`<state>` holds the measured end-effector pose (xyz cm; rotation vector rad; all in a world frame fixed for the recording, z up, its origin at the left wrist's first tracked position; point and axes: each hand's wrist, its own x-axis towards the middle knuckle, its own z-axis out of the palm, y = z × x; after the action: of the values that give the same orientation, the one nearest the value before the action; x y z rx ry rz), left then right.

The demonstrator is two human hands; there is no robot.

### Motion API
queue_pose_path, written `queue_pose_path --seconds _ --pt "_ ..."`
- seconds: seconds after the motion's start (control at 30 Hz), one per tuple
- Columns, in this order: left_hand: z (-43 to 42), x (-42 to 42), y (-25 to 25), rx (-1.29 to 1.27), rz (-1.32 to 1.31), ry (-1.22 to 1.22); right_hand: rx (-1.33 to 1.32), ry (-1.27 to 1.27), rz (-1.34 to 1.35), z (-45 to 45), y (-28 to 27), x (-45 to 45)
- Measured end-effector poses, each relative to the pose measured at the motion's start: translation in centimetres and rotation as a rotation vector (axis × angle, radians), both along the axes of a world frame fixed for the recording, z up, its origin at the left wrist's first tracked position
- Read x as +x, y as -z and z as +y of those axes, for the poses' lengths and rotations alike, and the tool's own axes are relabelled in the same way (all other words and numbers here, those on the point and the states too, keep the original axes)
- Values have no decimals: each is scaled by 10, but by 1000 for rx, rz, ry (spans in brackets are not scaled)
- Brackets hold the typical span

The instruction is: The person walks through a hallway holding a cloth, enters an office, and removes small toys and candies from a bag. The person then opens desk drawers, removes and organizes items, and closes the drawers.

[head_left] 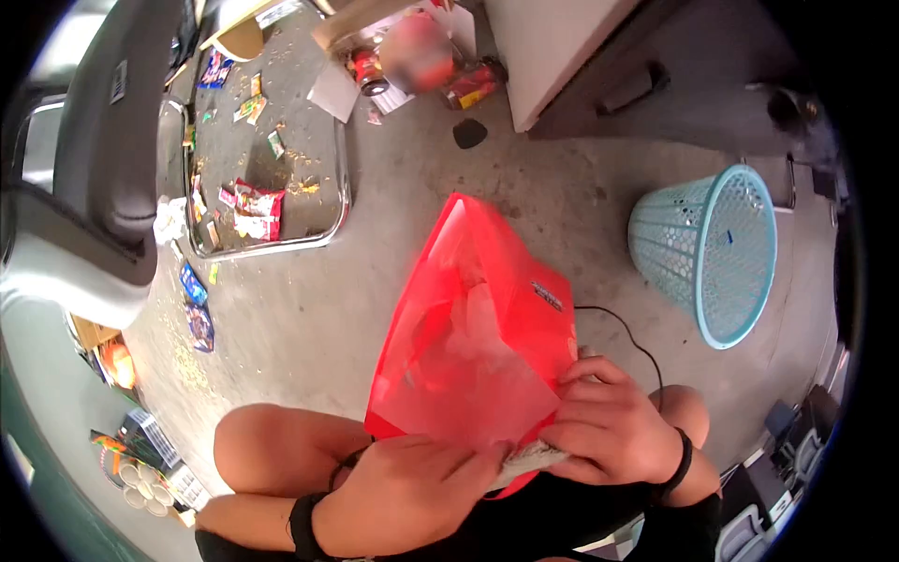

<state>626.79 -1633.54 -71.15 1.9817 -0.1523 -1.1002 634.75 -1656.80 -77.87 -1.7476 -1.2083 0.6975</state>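
In the head view a red bag (pixel 538 323) is in front of my knees, its mouth opened toward me and its pale red inside showing. My left hand (pixel 403 492) is closed on the bag's near edge, fingers curled toward the middle. On the opposite side my right hand (pixel 613 426) grips the bag's edge with bent fingers. A crumpled greyish piece (pixel 532 459), like cloth or paper, lies between the two hands, touching the fingers. What is inside the bag is blurred.
A light blue plastic basket (pixel 707 258) lies tipped on the floor at right. Snack wrappers (pixel 257 211) and crumbs lie at left around a metal chair frame (pixel 281 245). A cardboard box (pixel 351 33) with packages is at the back. A black cable (pixel 629 330) runs beside the bag.
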Motion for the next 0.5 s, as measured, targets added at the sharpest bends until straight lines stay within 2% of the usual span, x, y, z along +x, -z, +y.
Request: queue_pose_path --seconds 0.03,0.1,0.27,0.5 --pt "-1 1 3 -10 137 -80 3 -7 -19 -3 1 -2" --pt "-6 -37 30 -201 173 -622 38 -7 -67 -5 5 -5" --pt "6 -43 36 -127 301 -499 -79 -46 -130 -11 7 -12" --pt "12 -34 45 -5 250 -327 -216 31 -200 -18 13 -17"
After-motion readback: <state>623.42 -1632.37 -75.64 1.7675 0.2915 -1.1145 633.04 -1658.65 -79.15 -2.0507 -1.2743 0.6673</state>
